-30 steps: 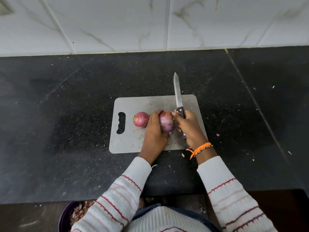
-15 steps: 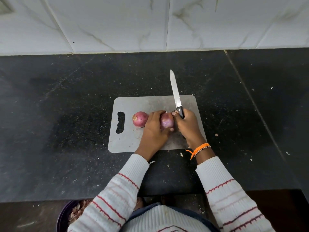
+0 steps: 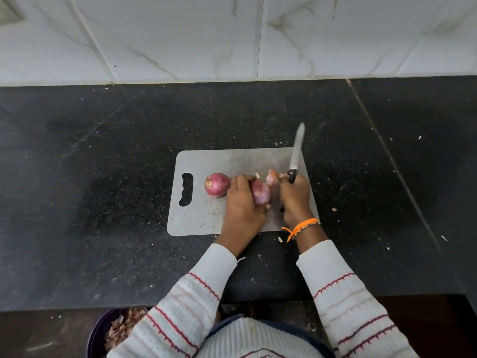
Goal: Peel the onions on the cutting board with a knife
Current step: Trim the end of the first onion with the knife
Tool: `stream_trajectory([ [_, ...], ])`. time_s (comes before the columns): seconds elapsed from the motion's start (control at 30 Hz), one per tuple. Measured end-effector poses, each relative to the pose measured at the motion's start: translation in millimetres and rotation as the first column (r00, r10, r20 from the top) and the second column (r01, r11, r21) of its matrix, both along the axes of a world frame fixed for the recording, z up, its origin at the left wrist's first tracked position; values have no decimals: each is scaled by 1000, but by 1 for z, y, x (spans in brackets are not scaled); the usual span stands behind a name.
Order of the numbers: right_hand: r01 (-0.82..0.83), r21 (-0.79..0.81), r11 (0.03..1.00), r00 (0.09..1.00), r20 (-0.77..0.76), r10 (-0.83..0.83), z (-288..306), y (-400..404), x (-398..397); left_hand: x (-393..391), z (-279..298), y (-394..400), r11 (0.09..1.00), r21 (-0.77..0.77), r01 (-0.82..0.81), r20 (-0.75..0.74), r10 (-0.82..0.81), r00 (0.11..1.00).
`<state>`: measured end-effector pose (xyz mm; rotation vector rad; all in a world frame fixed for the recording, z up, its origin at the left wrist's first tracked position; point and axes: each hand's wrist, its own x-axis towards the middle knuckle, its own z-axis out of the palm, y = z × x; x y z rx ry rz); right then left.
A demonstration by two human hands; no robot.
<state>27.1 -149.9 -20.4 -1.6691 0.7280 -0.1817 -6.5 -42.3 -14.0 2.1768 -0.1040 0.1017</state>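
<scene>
A grey cutting board (image 3: 206,215) lies flat on the black speckled worktop (image 3: 103,202), its handle slot toward the left. The left hand (image 3: 242,205) has its grip curled round a partly peeled onion (image 3: 260,193), holding it over the middle of the board, with pale purple flesh showing between the fingers and the palm. Just to the right, the right hand (image 3: 294,195) has its grip closed round the black handle of a knife (image 3: 296,153), whose blurred blade points up and away toward the wall, past the board's far edge. A loose piece of pinkish onion skin (image 3: 271,177) sits between the thumb side of the right hand and the held onion; whether it is still attached cannot be told. A second, whole onion (image 3: 217,184) with its red skin on rests on the board just left of the left hand, near the handle slot. An orange thread band (image 3: 300,226) circles the right wrist. Small scraps of skin dot the board and the worktop. At the lower left edge, below the worktop, a dark purple bowl (image 3: 94,334) holds onion peelings. White marbled tiles (image 3: 180,34) cover the wall behind.
</scene>
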Motion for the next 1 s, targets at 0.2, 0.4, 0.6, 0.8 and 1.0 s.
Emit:
stream_trajectory([
  [0.2, -85, -26, 996, 996, -20, 84, 7, -20, -3, -1, -2, 3, 997, -70, -36, -38, 34, 999],
  [0.4, -226, 0, 974, 974, 26, 226, 15, -16, -17, 5, 5, 8, 994, -104, -25, -143, 10, 990],
  [0.6, -213, 72, 974, 976, 60, 208, 29, -18, -25, 2, 9, 8, 999, 34, -11, -86, 14, 996],
  [0.8, -414, 133, 900, 906, -35, 422, 37, -27, -37, 7, 21, 6, 961, 269, -67, -161, 114, 980],
  [1.0, -469, 138, 872, 882, 14, 472, 29, -20, -38, 4, 30, 0, 860, 510, 33, -202, 82, 976],
])
